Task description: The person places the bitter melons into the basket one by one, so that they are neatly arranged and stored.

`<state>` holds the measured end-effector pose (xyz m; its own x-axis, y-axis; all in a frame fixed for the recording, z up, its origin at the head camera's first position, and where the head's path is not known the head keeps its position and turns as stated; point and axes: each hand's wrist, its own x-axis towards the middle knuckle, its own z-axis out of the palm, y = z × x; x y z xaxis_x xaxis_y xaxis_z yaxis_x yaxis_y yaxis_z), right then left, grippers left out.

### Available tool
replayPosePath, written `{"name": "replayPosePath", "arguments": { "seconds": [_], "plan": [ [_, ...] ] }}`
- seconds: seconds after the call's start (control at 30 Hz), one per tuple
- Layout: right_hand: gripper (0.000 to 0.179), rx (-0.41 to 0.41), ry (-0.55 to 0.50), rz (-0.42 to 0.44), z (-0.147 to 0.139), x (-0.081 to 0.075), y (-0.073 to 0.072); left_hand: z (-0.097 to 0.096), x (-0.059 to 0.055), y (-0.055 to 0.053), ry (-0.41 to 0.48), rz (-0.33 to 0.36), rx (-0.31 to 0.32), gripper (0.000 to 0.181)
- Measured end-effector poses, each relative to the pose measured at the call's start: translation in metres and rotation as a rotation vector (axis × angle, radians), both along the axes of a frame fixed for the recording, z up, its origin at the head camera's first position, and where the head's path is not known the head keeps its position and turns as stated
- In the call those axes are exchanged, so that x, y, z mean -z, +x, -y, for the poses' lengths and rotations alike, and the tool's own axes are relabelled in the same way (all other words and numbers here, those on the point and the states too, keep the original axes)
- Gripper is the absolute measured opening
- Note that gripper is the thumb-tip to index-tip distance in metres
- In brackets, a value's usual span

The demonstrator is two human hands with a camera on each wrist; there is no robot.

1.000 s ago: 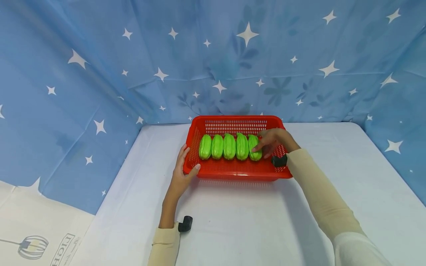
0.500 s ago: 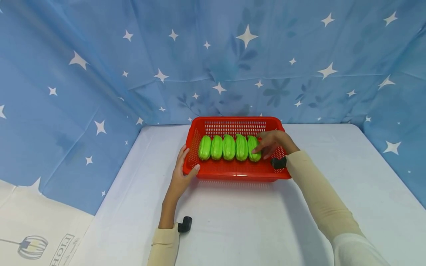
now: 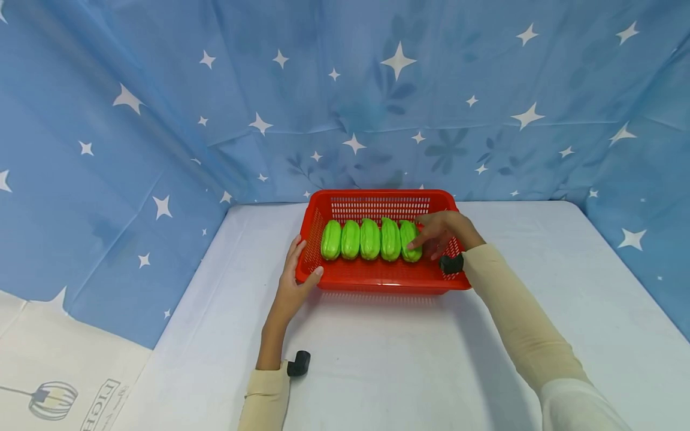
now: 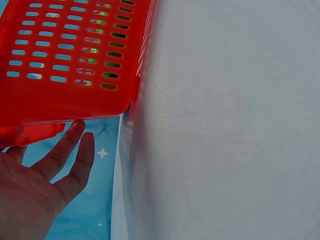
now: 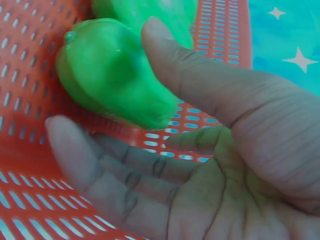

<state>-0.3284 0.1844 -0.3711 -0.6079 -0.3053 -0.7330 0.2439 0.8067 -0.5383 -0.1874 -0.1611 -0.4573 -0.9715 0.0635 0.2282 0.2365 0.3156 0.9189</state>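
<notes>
Several bright green, ribbed, elongated fruits [image 3: 369, 239] lie side by side in a row inside a red plastic basket [image 3: 377, 281] with slotted walls. My right hand [image 3: 439, 232] reaches into the basket beside the rightmost fruit [image 5: 115, 75]. Its thumb overlaps that fruit in the right wrist view, while the loosely bent fingers [image 5: 145, 165] show a gap below it. At the basket's left end, my left hand [image 3: 293, 284] has its thumb by the near corner and its fingers spread along the outer wall. The left wrist view shows those fingers nearly straight at the rim.
Beneath the basket is a white-covered table [image 3: 372, 359]. A blue curtain [image 3: 345, 90] with white stars hangs close behind the basket and at both sides. Each sleeve carries a small black wrist device [image 3: 300, 363].
Both hands and the fruits keep practically the same positions in the basket. The whole head view has shifted very slightly.
</notes>
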Motion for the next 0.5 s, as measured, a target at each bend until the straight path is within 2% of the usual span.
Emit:
{"name": "replayPosePath", "arguments": {
  "seconds": [0.1,0.23,0.37,0.5],
  "plan": [
    [0.099,-0.009,0.017,-0.026,-0.001,-0.009,0.006,0.000,0.000,0.001,-0.003,-0.001,0.001,0.075],
    [0.096,-0.063,0.019,-0.123,-0.005,-0.023,0.016,-0.001,0.000,0.001,-0.009,-0.004,0.002,0.075],
    [0.092,-0.120,-0.013,-0.269,-0.013,-0.033,0.025,-0.001,0.001,0.001,-0.016,-0.005,-0.002,0.075],
    [0.080,-0.136,-0.084,-0.440,-0.024,-0.033,0.036,-0.001,0.001,0.001,-0.022,-0.008,-0.013,0.074]
  ]
}}
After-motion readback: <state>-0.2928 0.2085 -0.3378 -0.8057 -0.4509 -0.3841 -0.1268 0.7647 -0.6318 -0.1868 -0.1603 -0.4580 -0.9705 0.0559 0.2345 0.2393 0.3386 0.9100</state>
